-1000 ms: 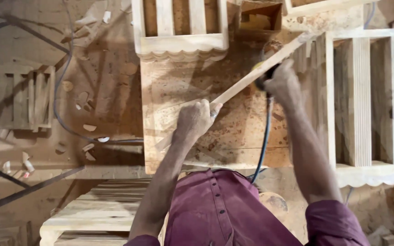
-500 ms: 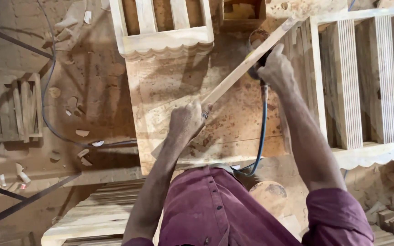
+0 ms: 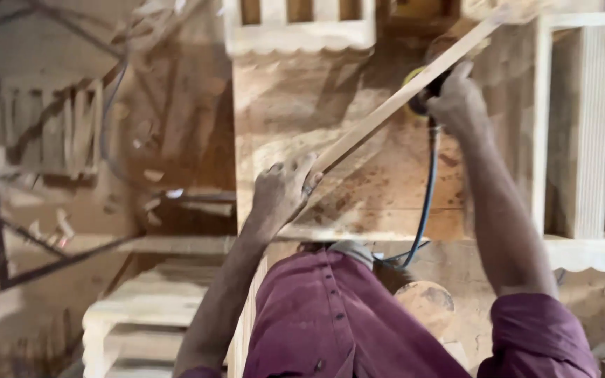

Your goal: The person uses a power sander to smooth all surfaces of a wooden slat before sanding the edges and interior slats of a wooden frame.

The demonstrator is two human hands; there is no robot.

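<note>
Looking down from my head camera, I see a worn wooden counter filling the middle of the view, its top stained and dusty. Pale wooden frames with scalloped edges stand around it: one at the far edge, one along the right side, and another low on the left near my body. My maroon shirt fills the bottom centre.

A long, thin wooden strip runs diagonally across the counter, rising from lower left to upper right. My left hand closes its grip around the lower end of the strip, fingers curled over it, near the counter's front part. My right hand is farther away, at the strip's upper part, its grip wrapped around a dark power tool with a yellow-green rim, pressed against the strip. The tool is mostly hidden by the hand and blurred, so I cannot tell its kind.

A blue cable hangs from the tool and drops toward my waist. Small wood scraps lie scattered on the floor to the left.
</note>
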